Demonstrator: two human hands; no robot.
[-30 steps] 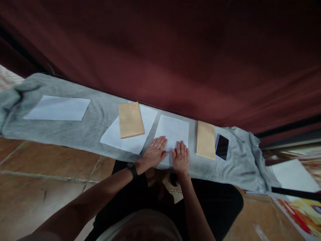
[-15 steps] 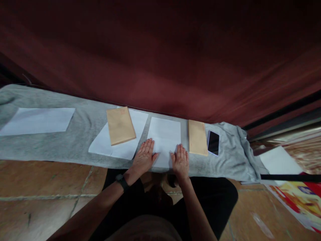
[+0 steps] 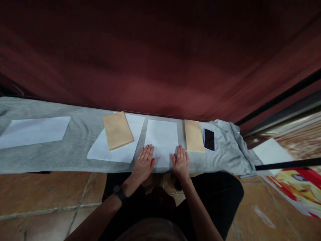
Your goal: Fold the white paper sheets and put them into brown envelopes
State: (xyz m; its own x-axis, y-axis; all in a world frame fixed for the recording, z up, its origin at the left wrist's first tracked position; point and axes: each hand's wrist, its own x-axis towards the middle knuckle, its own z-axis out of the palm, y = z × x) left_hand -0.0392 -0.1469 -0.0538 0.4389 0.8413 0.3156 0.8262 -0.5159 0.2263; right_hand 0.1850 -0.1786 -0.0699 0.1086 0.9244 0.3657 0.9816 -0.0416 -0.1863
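Note:
A white sheet of paper (image 3: 162,137) lies flat on the grey cloth in front of me. My left hand (image 3: 144,164) rests open over its lower left edge, fingers stretched out and close together. On the lower right edge lies my right hand (image 3: 181,163), also open, palm down with the thumb toward the sheet. Left of the sheet, a brown envelope stack (image 3: 118,131) sits tilted on more white paper (image 3: 122,155). Another brown envelope stack (image 3: 194,136) lies to the right, just beyond my right fingertips.
A phone (image 3: 209,140) lies on the grey cloth (image 3: 82,140) right of the envelopes. Far left is another white sheet (image 3: 35,131). A dark red curtain-like surface (image 3: 150,67) rises behind the narrow table. A dark bar (image 3: 288,164) and a colourful printed package (image 3: 301,187) are at right.
The view has turned slightly, shifting the table's things a little left. Both hands stay flat at the sheet's lower edges; the left hand sits slightly lower on it.

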